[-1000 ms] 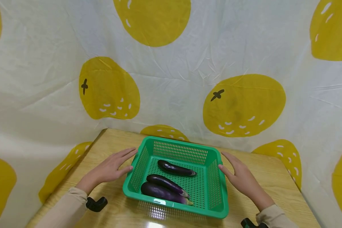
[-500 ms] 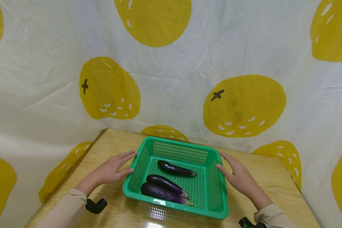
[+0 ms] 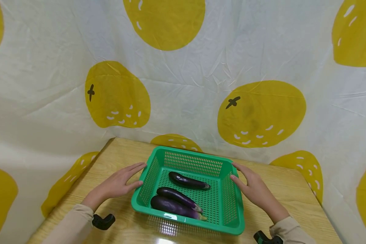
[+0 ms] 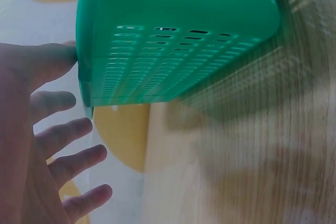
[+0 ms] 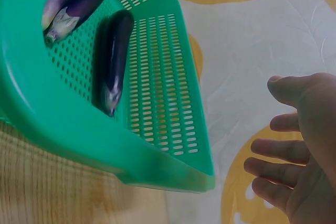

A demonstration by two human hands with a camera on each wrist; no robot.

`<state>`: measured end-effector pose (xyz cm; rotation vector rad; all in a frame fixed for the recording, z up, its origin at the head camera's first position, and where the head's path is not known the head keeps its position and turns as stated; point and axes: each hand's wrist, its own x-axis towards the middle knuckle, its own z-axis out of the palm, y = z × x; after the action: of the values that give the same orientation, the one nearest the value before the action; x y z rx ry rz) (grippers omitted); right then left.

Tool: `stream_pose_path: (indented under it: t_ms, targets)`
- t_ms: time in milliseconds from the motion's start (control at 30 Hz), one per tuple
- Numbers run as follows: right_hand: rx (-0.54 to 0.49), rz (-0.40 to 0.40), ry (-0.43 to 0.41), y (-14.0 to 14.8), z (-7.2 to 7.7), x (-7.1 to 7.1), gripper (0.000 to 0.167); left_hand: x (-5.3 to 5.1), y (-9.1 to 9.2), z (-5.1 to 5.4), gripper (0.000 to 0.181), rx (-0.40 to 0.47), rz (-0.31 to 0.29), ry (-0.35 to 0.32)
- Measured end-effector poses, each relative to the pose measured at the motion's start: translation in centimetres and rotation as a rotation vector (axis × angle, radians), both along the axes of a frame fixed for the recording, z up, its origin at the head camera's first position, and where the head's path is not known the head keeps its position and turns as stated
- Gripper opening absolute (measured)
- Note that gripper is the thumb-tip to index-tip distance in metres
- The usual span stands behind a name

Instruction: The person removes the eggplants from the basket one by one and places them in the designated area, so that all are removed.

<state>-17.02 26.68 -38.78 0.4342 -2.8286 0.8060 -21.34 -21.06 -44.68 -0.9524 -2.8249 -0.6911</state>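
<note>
three eggplants (image 3: 187, 180) are held in a green basket (image 3: 213, 226); beside it, left hand (image 3: 117, 181) and right hand (image 3: 257, 187) are spread out, nothing gripped.

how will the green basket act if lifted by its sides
The green basket probably flexes a little, its walls being perforated and seemingly plastic. It may dip toward the near side, where two of its three eggplants lie. Their glossy skins suggest they could slide if tilted.

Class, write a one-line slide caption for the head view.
A person's left hand and right hand flank a green slotted basket holding three purple eggplants on a wood-grain table.
</note>
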Motion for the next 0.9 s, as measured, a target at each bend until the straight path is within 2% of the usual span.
stream_pose_path:
  t_ms: [500, 900]
  targets:
    - [0.007, 0.012, -0.005, -0.46, 0.20, -0.53, 0.055, -0.18, 0.07, -0.22, 0.061, 0.056, -0.013, -0.003]
    - [-0.015, 0.044, 0.049, -0.72, -0.24, -1.02, 0.051, -0.27, 0.30, -0.20, 0.059, 0.084, -0.021, -0.037]
